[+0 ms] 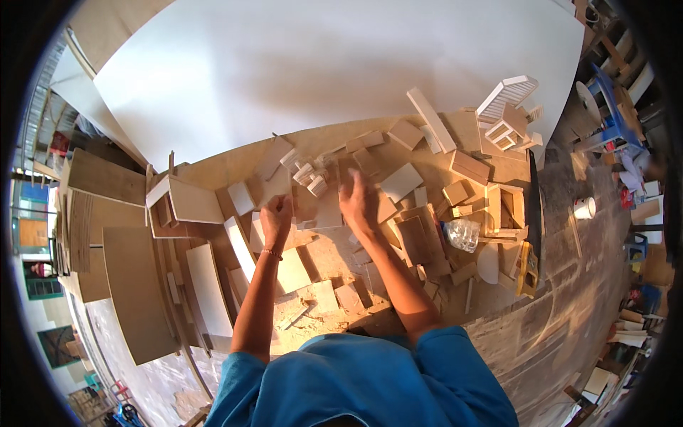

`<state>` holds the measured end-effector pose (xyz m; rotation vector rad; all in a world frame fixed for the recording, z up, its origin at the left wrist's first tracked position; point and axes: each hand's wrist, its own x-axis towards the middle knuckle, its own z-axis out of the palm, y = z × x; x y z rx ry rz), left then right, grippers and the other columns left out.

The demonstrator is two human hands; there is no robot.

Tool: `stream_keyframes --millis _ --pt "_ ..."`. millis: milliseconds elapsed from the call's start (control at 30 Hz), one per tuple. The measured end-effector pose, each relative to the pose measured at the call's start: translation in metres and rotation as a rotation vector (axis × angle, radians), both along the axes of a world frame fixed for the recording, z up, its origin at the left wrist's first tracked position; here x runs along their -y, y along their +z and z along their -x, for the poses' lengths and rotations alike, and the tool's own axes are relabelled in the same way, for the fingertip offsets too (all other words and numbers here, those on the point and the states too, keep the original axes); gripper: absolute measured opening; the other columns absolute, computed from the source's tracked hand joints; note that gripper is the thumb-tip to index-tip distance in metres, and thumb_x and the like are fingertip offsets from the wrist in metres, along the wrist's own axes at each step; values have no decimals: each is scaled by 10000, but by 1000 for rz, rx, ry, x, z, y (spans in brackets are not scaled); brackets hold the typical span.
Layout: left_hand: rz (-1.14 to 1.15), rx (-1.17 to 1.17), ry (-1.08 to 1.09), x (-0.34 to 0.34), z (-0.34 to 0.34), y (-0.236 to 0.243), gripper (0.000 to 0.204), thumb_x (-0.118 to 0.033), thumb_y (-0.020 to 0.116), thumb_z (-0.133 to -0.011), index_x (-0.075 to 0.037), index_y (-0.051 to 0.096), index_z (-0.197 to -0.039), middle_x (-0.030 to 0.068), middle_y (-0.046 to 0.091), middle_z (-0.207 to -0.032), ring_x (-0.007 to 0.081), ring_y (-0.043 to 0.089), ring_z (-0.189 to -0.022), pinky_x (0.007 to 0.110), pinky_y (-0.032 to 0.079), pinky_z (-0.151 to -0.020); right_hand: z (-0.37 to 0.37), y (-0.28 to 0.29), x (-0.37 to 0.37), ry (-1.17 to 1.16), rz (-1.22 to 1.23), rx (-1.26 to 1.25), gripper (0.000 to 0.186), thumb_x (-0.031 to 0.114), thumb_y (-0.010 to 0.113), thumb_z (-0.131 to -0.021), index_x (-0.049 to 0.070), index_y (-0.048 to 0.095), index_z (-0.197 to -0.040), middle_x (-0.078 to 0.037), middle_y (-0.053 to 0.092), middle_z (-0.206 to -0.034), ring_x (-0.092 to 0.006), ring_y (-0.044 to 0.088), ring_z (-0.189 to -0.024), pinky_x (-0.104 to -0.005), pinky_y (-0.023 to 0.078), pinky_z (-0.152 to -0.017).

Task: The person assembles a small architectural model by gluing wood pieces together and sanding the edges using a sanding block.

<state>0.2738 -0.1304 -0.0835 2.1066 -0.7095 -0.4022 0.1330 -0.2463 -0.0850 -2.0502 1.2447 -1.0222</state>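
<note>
On the wooden worktop (324, 274), my left hand (277, 212) has its fingers curled closed; what they hold, if anything, I cannot make out. My right hand (359, 203) is raised at centre, its fingers smeared by motion. Blurred pale shapes lie between and above my hands, including a cluster of small light wooden pieces (307, 174). Around them are scattered offcuts, among them a pale block (401, 181), a long strip (430, 117) and darker stacked boards (415, 238). A small slatted wooden model (506, 128) stands at the back right.
A big white panel (327, 64) stands behind the worktop. Boards and panels (135, 292) lean at the left. At the right are an open wooden box (504, 210), clear crumpled plastic (461, 235) and a yellow tool (526, 270). A white bucket (583, 208) sits on the floor beyond.
</note>
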Motion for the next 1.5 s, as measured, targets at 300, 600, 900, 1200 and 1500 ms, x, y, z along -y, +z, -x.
stream_keyframes --millis 300,600,900,1200,1500 --pt "-86 22 86 8 -8 1 288 -273 541 -862 -6 625 -793 98 571 -583 174 523 -512 319 416 -522 28 17 46 111 -178 -487 586 83 631 -704 75 408 -1246 -160 509 -1177 -328 470 -1096 -495 358 -859" --pt "-182 115 53 14 -12 -6 284 -284 549 -862 -9 621 -846 149 605 -666 243 569 -579 348 438 -582 9 -2 100 191 164 -409 502 85 627 -696 76 493 -1179 -115 467 -1233 -310 411 -1169 -531 336 -902" --pt "-216 129 80 12 -11 -3 286 -279 551 -866 -1 617 -841 146 607 -686 209 570 -609 326 433 -588 33 38 95 288 -193 -652 407 228 682 -728 114 556 -1098 -103 549 -1101 -307 476 -1078 -507 350 -866" --pt "-64 -99 9 1 -28 -25 287 -263 547 -880 17 606 -886 96 630 -722 151 582 -634 272 454 -600 110 -9 175 -295 22 -551 461 186 614 -766 137 501 -1210 -135 474 -1200 -318 437 -1115 -540 336 -875" --pt "141 -122 59 -47 32 19 281 -188 551 -876 30 551 -1053 115 608 -919 151 609 -762 266 500 -643 150 21 143 -239 -217 -645 346 155 532 -773 83 522 -1111 -161 509 -1144 -332 466 -1102 -560 330 -862"
